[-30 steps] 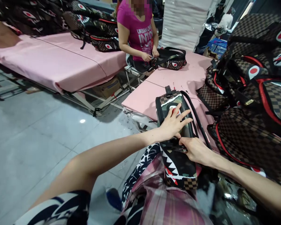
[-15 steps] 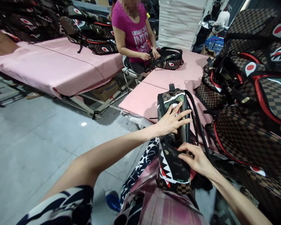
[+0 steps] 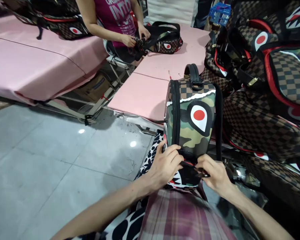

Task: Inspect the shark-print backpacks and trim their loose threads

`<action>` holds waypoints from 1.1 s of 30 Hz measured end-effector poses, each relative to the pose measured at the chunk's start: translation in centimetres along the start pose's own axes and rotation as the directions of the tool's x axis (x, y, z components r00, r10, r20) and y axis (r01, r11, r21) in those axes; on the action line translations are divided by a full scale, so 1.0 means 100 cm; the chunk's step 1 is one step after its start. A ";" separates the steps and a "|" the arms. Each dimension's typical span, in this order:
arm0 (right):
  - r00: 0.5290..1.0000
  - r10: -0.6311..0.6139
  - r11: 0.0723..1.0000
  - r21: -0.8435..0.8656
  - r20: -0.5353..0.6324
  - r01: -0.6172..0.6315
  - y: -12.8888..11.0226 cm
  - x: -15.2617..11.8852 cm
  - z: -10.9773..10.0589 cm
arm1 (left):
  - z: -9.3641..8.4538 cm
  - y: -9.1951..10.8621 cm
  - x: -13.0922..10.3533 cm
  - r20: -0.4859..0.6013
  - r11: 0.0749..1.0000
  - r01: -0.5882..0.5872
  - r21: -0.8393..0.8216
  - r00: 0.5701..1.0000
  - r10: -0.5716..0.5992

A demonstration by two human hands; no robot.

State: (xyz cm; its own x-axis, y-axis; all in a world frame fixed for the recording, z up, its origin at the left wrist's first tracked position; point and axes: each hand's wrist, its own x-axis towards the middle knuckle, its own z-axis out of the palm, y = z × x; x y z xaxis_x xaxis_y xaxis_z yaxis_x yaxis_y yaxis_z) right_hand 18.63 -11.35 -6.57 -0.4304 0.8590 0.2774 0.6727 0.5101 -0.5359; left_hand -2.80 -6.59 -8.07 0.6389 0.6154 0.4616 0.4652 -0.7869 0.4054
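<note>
A backpack (image 3: 185,123) with camouflage, brown check and a red-and-white eye stands on my lap, against the table edge. Its black carry handle (image 3: 193,75) points up and away from me. My left hand (image 3: 168,163) is closed on the bag's near part, its fingertips at a dark fold with a little red showing. Just right of it, my right hand (image 3: 212,171) is closed at the same fold. A small dark tool (image 3: 202,172) sticks out from its fingers; its kind is not clear. The white shark teeth below are partly covered by my left hand.
A pink-covered table (image 3: 140,93) lies ahead. Across it, a person in a purple shirt (image 3: 115,20) handles a similar backpack (image 3: 162,38). Backpacks (image 3: 262,130) are piled close on my right. Another pink table (image 3: 52,66) stands at the left, beyond tiled floor (image 3: 65,173).
My left hand has left the eye panel and come down to the fold, its spread fingers now closed. The backpack stands more upright, its handle raised. My view has shifted right and downward.
</note>
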 end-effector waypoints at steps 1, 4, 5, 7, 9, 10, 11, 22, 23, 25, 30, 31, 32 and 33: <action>0.997 -0.060 0.994 -0.097 -0.057 0.055 0.002 -0.005 0.006 | 0.010 0.001 -0.004 -0.063 1.000 -0.021 0.023 0.998 0.023; 0.957 -0.251 0.924 -0.332 -0.146 0.192 0.009 -0.019 0.023 | 0.043 0.001 -0.018 -0.234 0.993 -0.093 0.071 0.966 0.108; 0.945 -0.287 0.903 -0.374 -0.156 0.212 0.011 -0.023 0.026 | 0.051 0.001 -0.022 -0.266 0.991 -0.104 0.080 0.956 0.122; 0.937 -0.310 0.883 -0.416 -0.162 0.220 0.014 -0.028 0.030 | 0.060 0.001 -0.028 -0.269 0.990 -0.115 0.086 0.954 0.134; 0.938 -0.309 0.875 -0.432 -0.157 0.216 0.015 -0.031 0.029 | 0.060 0.000 -0.030 -0.199 0.986 -0.140 0.092 0.968 0.156; 0.938 -0.310 0.872 -0.439 -0.154 0.216 0.015 -0.031 0.029 | 0.058 -0.001 -0.031 -0.158 0.982 -0.160 0.101 0.972 0.174; 0.937 -0.314 0.869 -0.444 -0.153 0.218 0.014 -0.031 0.028 | 0.055 -0.002 -0.031 -0.122 0.977 -0.183 0.110 0.973 0.196; 0.934 -0.265 0.919 -0.355 -0.241 0.169 0.014 -0.031 0.022 | 0.053 -0.004 -0.030 -0.271 0.986 -0.147 0.078 0.949 0.163; 0.946 -0.204 0.932 -0.345 -0.252 0.110 0.011 -0.029 0.018 | 0.052 -0.004 -0.031 -0.328 0.996 -0.074 0.046 0.941 0.085; 0.968 -0.054 0.932 -0.361 -0.245 -0.039 0.003 -0.021 0.010 | 0.050 -0.005 -0.032 -0.390 0.985 0.148 -0.092 0.905 -0.172; 0.929 0.249 0.741 -0.564 -0.274 -0.365 -0.009 0.016 0.011 | 0.043 -0.008 -0.025 -0.201 0.777 0.471 -0.417 0.786 -0.584; 0.912 0.306 0.682 -0.605 -0.274 -0.411 -0.010 0.023 0.013 | 0.041 -0.009 -0.022 -0.189 0.756 0.483 -0.441 0.774 -0.605; 0.897 0.351 0.637 -0.634 -0.268 -0.438 -0.010 0.029 0.015 | 0.040 -0.010 -0.019 -0.186 0.745 0.485 -0.459 0.767 -0.614; 0.889 0.380 0.614 -0.649 -0.256 -0.450 -0.010 0.034 0.016 | 0.038 -0.011 -0.016 -0.188 0.740 0.479 -0.473 0.765 -0.615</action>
State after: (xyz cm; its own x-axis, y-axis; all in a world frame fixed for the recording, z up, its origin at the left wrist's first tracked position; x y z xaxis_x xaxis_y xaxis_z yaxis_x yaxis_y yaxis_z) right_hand 15.49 -9.03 -6.36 0.0274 0.9687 0.2469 0.9969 -0.0445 0.0641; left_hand -1.99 -6.86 -12.27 0.0874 0.9637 0.2522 0.3600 -0.2666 0.8941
